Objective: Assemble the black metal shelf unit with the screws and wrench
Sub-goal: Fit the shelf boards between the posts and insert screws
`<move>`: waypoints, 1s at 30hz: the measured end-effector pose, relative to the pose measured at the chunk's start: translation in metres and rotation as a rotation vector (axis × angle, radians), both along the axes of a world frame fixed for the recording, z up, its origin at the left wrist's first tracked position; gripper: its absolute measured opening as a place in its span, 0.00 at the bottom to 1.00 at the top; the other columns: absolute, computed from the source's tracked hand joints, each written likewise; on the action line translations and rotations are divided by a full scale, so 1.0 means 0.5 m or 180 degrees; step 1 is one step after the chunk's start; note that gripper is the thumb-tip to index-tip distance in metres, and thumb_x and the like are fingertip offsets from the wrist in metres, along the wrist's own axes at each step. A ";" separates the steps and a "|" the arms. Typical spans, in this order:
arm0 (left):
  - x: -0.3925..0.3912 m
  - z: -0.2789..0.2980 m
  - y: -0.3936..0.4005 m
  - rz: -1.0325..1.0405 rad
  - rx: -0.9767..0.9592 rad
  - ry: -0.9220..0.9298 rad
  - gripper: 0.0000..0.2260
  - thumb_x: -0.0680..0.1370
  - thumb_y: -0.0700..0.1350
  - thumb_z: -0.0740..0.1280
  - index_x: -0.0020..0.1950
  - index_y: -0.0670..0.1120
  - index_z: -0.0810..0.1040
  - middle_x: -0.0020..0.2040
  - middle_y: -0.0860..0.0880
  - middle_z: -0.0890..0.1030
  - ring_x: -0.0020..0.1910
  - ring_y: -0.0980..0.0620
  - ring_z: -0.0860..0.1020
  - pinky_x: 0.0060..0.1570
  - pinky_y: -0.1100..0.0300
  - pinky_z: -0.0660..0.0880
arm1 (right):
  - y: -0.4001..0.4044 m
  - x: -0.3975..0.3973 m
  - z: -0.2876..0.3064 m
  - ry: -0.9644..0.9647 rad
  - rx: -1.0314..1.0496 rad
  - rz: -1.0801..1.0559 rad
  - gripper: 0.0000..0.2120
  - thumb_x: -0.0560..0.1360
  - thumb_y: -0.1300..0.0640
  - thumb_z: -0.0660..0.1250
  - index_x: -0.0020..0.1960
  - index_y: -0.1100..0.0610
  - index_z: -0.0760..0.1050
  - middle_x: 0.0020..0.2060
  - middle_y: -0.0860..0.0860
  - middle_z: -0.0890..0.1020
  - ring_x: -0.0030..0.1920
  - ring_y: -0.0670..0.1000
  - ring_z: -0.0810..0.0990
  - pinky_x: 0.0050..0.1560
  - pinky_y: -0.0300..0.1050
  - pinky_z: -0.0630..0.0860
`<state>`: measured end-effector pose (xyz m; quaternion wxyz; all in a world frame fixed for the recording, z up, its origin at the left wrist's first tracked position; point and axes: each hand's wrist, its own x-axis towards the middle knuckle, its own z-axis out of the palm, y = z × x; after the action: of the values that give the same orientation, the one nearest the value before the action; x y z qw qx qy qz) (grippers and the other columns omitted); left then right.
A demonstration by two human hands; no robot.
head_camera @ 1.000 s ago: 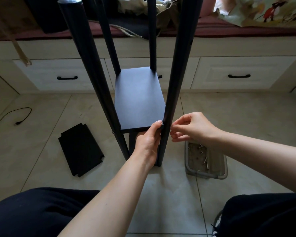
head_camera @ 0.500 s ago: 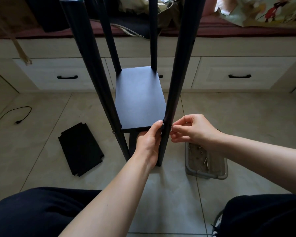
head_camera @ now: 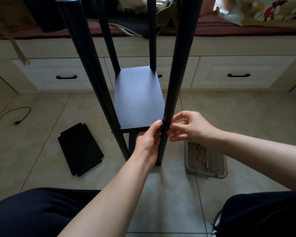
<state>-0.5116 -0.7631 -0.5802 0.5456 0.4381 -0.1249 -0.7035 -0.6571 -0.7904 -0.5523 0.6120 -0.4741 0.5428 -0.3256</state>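
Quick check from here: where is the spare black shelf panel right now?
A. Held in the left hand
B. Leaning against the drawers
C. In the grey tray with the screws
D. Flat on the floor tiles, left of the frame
D. The spare shelf panel lies flat on the floor tiles, left of the frame's near-left post, and neither hand touches it.

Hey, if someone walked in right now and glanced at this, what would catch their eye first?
First the black shelf frame rising in the middle, four poles around one mounted panel. Both hands meet at its near right pole: the left hand holds the corner beneath the panel, while the right hand pinches at the joint. A loose shelf panel lies on the floor tiles to the left, and a grey tray of screws sits to the right.
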 end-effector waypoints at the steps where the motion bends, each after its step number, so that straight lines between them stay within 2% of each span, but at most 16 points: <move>1: 0.001 -0.001 0.000 -0.0007 -0.0004 -0.0003 0.04 0.79 0.39 0.69 0.50 0.39 0.82 0.46 0.43 0.85 0.41 0.51 0.85 0.38 0.63 0.80 | -0.002 0.000 0.000 0.0071 -0.0064 0.0087 0.06 0.77 0.67 0.68 0.53 0.64 0.74 0.37 0.64 0.84 0.37 0.58 0.85 0.39 0.48 0.83; 5: 0.002 -0.001 0.000 -0.0002 -0.0001 -0.0022 0.05 0.79 0.39 0.68 0.47 0.40 0.83 0.43 0.44 0.85 0.39 0.51 0.85 0.38 0.64 0.80 | -0.013 -0.005 0.004 0.0483 -0.0408 0.0511 0.08 0.77 0.69 0.66 0.54 0.61 0.72 0.37 0.62 0.85 0.39 0.60 0.86 0.42 0.52 0.84; 7: 0.001 0.000 0.000 0.0001 -0.0003 -0.0055 0.05 0.79 0.39 0.68 0.46 0.40 0.83 0.42 0.44 0.85 0.39 0.51 0.85 0.38 0.64 0.80 | -0.018 -0.011 0.009 0.0796 -0.0648 0.0701 0.11 0.77 0.68 0.68 0.56 0.61 0.71 0.37 0.60 0.85 0.39 0.58 0.86 0.42 0.50 0.84; 9: 0.003 0.002 0.001 0.0007 -0.0002 -0.0105 0.05 0.79 0.39 0.68 0.47 0.41 0.83 0.42 0.45 0.85 0.39 0.52 0.85 0.37 0.64 0.79 | -0.024 -0.017 0.019 0.1294 -0.1047 0.0800 0.16 0.74 0.65 0.73 0.58 0.57 0.72 0.36 0.55 0.86 0.36 0.51 0.86 0.39 0.44 0.83; 11: 0.006 0.003 0.003 0.0011 0.0006 -0.0150 0.04 0.80 0.40 0.68 0.48 0.41 0.83 0.43 0.45 0.86 0.39 0.52 0.85 0.36 0.65 0.79 | -0.033 -0.017 0.032 0.1748 -0.1375 0.0831 0.27 0.69 0.61 0.77 0.63 0.50 0.70 0.40 0.52 0.85 0.37 0.46 0.85 0.40 0.41 0.81; 13: 0.007 0.008 0.009 -0.0019 0.0029 -0.0244 0.05 0.80 0.41 0.69 0.48 0.42 0.83 0.44 0.46 0.86 0.39 0.53 0.85 0.35 0.65 0.78 | -0.042 -0.012 0.048 0.1673 -0.1278 0.0912 0.38 0.68 0.62 0.78 0.70 0.44 0.64 0.50 0.50 0.81 0.42 0.46 0.85 0.46 0.43 0.82; 15: 0.010 0.014 0.014 -0.0080 0.0125 -0.0549 0.05 0.79 0.43 0.70 0.48 0.43 0.83 0.44 0.47 0.86 0.40 0.55 0.85 0.33 0.67 0.77 | -0.048 -0.004 0.060 0.1274 -0.1048 0.1147 0.42 0.70 0.69 0.75 0.74 0.44 0.60 0.55 0.51 0.78 0.47 0.48 0.84 0.49 0.45 0.82; 17: 0.018 0.018 0.025 -0.0292 0.0166 -0.1346 0.05 0.78 0.47 0.72 0.50 0.46 0.84 0.44 0.51 0.86 0.43 0.55 0.84 0.39 0.64 0.78 | -0.047 0.000 0.069 0.1143 -0.0985 0.1299 0.40 0.71 0.73 0.72 0.74 0.46 0.62 0.56 0.50 0.78 0.48 0.45 0.83 0.48 0.44 0.82; 18: 0.024 0.019 0.031 -0.0450 0.0096 -0.2061 0.06 0.78 0.49 0.72 0.49 0.47 0.85 0.43 0.52 0.86 0.45 0.54 0.84 0.43 0.60 0.78 | -0.046 0.001 0.072 0.1168 -0.0996 0.1315 0.39 0.70 0.74 0.72 0.73 0.48 0.64 0.56 0.48 0.78 0.48 0.42 0.82 0.48 0.45 0.83; 20: 0.035 0.022 0.050 -0.0667 -0.0304 -0.4012 0.10 0.77 0.54 0.71 0.42 0.50 0.86 0.36 0.53 0.85 0.43 0.51 0.83 0.46 0.56 0.79 | -0.044 0.000 0.075 0.1201 -0.0924 0.1298 0.36 0.71 0.73 0.71 0.72 0.49 0.66 0.55 0.45 0.78 0.48 0.38 0.80 0.51 0.52 0.83; 21: 0.040 0.028 0.061 -0.0576 -0.0705 -0.4947 0.11 0.77 0.54 0.71 0.40 0.50 0.85 0.34 0.52 0.84 0.40 0.49 0.83 0.43 0.55 0.78 | -0.043 -0.001 0.074 0.1191 -0.0844 0.1282 0.35 0.71 0.73 0.72 0.72 0.49 0.67 0.54 0.45 0.78 0.47 0.38 0.81 0.51 0.54 0.82; 22: 0.043 0.036 0.067 -0.0323 -0.1296 -0.5622 0.09 0.76 0.53 0.73 0.39 0.49 0.84 0.33 0.51 0.83 0.37 0.46 0.81 0.39 0.54 0.78 | -0.043 -0.001 0.074 0.1171 -0.0771 0.1259 0.35 0.71 0.72 0.72 0.72 0.50 0.66 0.53 0.46 0.78 0.46 0.39 0.81 0.51 0.54 0.82; 24: 0.048 0.044 0.067 0.0099 -0.2376 -0.6164 0.08 0.71 0.47 0.78 0.42 0.46 0.83 0.35 0.48 0.81 0.38 0.42 0.79 0.37 0.52 0.76 | -0.043 -0.002 0.072 0.1135 -0.0664 0.1202 0.36 0.71 0.71 0.73 0.73 0.52 0.65 0.53 0.52 0.80 0.51 0.45 0.82 0.51 0.55 0.82; 25: 0.050 0.043 0.061 0.0132 -0.2542 -0.6276 0.12 0.68 0.46 0.80 0.47 0.44 0.84 0.39 0.47 0.82 0.42 0.41 0.79 0.40 0.50 0.76 | -0.043 -0.003 0.072 0.1127 -0.0619 0.1178 0.36 0.71 0.71 0.73 0.74 0.52 0.64 0.54 0.55 0.80 0.53 0.49 0.82 0.52 0.56 0.82; 28: 0.052 0.038 0.033 -0.0374 -0.2304 -0.6318 0.27 0.66 0.49 0.82 0.62 0.41 0.81 0.57 0.43 0.81 0.61 0.39 0.78 0.62 0.44 0.73 | -0.044 -0.002 0.072 0.1119 -0.0539 0.1121 0.35 0.71 0.69 0.73 0.73 0.52 0.65 0.55 0.59 0.81 0.52 0.55 0.84 0.53 0.55 0.82; 30: 0.051 0.031 0.018 -0.0759 -0.2199 -0.6205 0.30 0.70 0.53 0.79 0.68 0.43 0.77 0.67 0.43 0.77 0.73 0.41 0.70 0.75 0.43 0.59 | -0.044 -0.001 0.072 0.1094 -0.0519 0.1096 0.34 0.72 0.70 0.73 0.73 0.53 0.66 0.55 0.60 0.81 0.51 0.55 0.84 0.53 0.57 0.82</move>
<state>-0.4861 -0.7542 -0.5646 0.2308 0.6213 -0.7486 -0.0197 -0.6575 -0.8122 -0.5160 0.5169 -0.6557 0.5222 -0.1739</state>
